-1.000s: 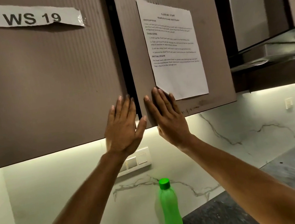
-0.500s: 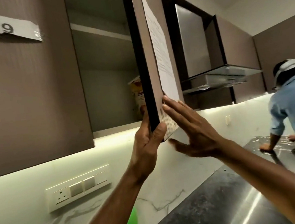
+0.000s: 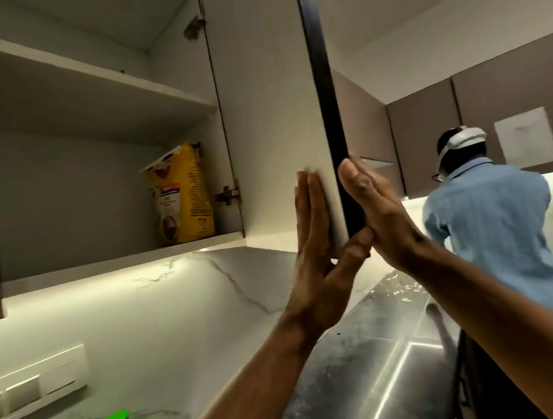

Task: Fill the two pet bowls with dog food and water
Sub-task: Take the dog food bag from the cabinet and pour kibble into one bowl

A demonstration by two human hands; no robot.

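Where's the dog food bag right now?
The yellow dog food bag stands upright on the lower shelf of the open upper cabinet, at its right end by the door hinge, left of both hands.

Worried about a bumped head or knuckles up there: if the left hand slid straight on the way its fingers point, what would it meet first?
Probably nothing soon. The left hand lies flat on the inside of the open cupboard door, fingers pointing up, so it would only slide along that face. The picture ends before anything blocks it.

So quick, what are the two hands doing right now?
Left hand: open, palm flat on the cabinet door, thumb under its edge.
Right hand: open, flat against the door's outer face.
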